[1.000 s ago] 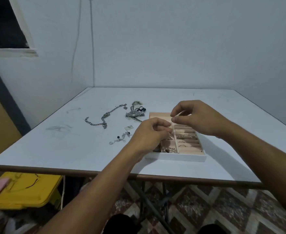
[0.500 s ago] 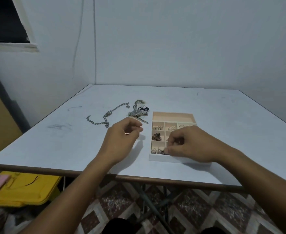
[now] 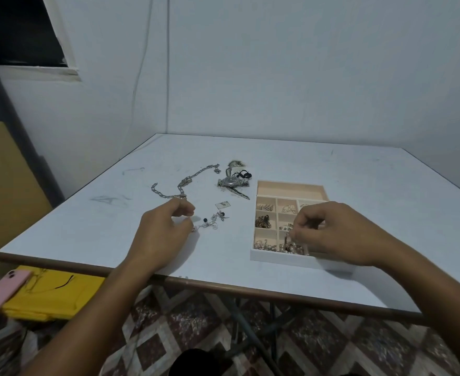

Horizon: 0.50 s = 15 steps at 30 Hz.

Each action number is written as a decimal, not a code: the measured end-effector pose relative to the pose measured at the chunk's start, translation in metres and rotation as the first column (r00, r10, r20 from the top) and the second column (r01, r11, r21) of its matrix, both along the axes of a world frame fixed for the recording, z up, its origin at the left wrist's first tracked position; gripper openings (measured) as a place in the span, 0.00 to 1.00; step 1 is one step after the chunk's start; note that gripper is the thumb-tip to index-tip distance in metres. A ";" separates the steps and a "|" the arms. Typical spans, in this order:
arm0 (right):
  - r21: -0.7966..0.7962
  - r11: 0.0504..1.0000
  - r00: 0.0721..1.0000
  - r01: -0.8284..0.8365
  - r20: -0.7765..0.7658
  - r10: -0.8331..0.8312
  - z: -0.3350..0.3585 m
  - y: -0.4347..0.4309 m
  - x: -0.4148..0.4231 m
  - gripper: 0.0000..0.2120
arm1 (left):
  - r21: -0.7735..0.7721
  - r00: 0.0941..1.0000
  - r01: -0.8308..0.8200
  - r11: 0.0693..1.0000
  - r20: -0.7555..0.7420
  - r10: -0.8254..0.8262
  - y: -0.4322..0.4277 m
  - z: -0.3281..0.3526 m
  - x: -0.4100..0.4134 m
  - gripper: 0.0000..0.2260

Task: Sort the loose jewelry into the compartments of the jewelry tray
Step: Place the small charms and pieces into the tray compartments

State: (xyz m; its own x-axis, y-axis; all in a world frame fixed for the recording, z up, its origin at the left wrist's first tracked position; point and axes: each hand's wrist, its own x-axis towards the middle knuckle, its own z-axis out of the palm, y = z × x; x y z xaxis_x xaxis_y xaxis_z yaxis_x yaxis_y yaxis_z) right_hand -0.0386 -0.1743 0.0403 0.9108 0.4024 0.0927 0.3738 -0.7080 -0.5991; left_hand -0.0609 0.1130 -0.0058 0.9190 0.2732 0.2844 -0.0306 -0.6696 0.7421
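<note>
spillage is the main risk: the right hand (image 3: 331,232) has its grip pinched on what seems a small dangling silvery piece (image 3: 286,238), directly over the near compartments of the white-rimmed, beige-lined jewelry tray (image 3: 277,257). these already hold heaps, so a careless release could drop it across a divider. the left hand (image 3: 166,229) hovers just beside the tangle of small silver pieces (image 3: 212,222) on the white surface (image 3: 304,158). i cannot tell whether its curled grip holds anything, and a snag could drag the tangle.

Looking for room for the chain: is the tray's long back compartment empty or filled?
Empty: the long back compartment of the jewelry tray shows only bare peach lining.
</note>
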 end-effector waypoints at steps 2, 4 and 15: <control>-0.024 1.000 1.000 -0.003 0.001 0.003 0.000 -0.003 0.000 0.07 | 0.040 0.999 -0.002 0.999 -0.035 0.003 0.003 -0.003 -0.001 0.08; -0.077 0.997 1.000 -0.006 0.006 0.006 -0.001 -0.004 -0.001 0.06 | 0.076 0.999 -0.001 0.997 -0.049 0.005 0.004 -0.004 0.000 0.08; -0.128 0.988 0.988 -0.082 0.119 0.097 0.003 0.059 0.041 0.03 | 0.122 0.999 -0.020 0.992 -0.038 0.024 0.003 -0.006 0.001 0.09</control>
